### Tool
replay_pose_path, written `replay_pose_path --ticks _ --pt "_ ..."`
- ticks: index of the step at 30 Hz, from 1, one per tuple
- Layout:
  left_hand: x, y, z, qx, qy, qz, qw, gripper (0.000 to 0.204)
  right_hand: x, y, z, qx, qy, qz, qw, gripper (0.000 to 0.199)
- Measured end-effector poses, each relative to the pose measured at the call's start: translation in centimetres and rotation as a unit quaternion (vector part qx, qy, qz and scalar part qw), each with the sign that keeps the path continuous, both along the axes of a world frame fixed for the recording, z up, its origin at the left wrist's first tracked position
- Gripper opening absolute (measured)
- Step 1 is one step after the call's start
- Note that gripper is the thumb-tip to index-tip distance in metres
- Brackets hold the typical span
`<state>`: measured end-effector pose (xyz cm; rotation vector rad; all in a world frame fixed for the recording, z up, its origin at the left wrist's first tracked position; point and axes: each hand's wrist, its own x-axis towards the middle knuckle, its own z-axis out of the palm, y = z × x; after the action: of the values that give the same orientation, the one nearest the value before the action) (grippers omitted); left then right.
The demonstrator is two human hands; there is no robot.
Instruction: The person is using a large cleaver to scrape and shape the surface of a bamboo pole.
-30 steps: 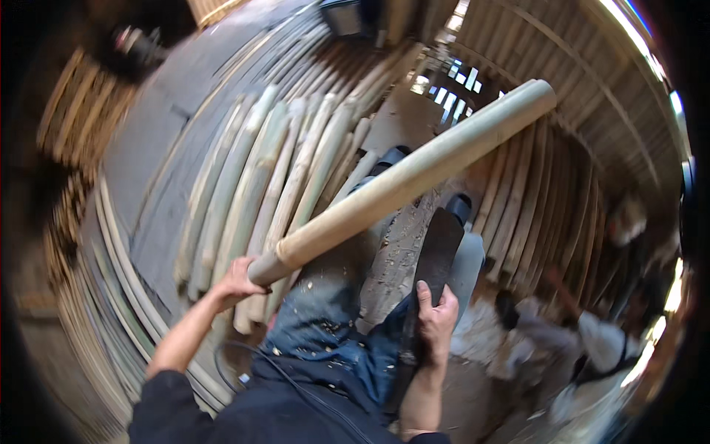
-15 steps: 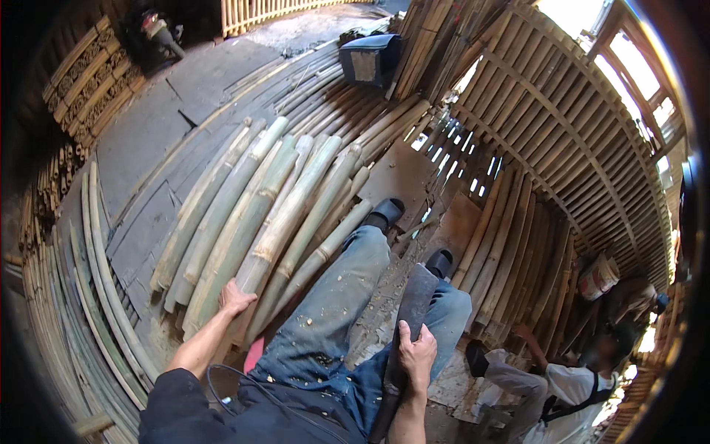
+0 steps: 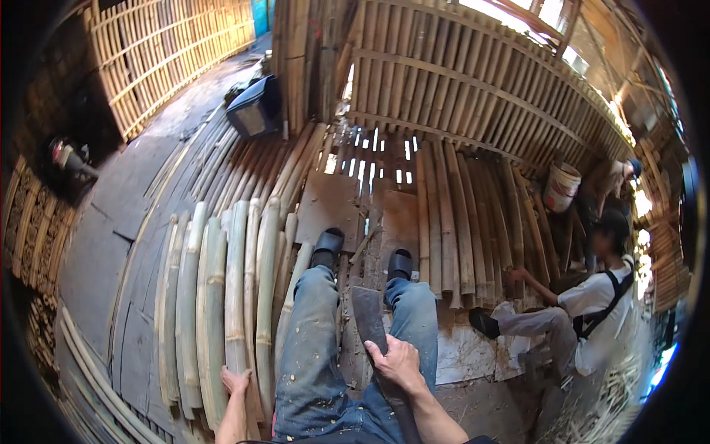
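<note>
right grip [image 3: 398,362] wraps a flat, dark blade [image 3: 368,314] — left grip [image 3: 236,379] clasps a pale, jointed bamboo pole [image 3: 235,296].

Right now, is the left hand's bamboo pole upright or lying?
Lying: the bamboo pole runs alongside neighbouring poles, left hand at its nearer part.

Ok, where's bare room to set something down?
Patches of grey floor between the pale green round bamboo poles and stacked brown bamboo bundles; also the flat brown board past the left black sandal. Crowded: at the left hand, among those poles.
</note>
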<state>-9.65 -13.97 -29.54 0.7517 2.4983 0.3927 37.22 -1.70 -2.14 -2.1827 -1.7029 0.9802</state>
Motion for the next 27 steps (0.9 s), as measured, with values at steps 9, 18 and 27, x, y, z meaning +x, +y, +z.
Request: replay_pose_path --ticks 9,18,27 --pt "-1.1 2.2 -0.9 -0.076 0.145 -0.077 0.983 0.116 -0.4 0.2 0.2 -0.001 0.014 0.045 0.999 0.065" --pt "-1.8 10.4 0.7 0.006 0.169 -0.105 0.980 0.119 1.9 2.0 -0.1 -0.016 0.239 0.006 0.971 0.071" --pt "9.7 34.6 20.1 0.365 -0.207 -0.208 0.884 0.069 5.1 12.6 1.5 0.053 0.557 -0.096 0.824 0.058"
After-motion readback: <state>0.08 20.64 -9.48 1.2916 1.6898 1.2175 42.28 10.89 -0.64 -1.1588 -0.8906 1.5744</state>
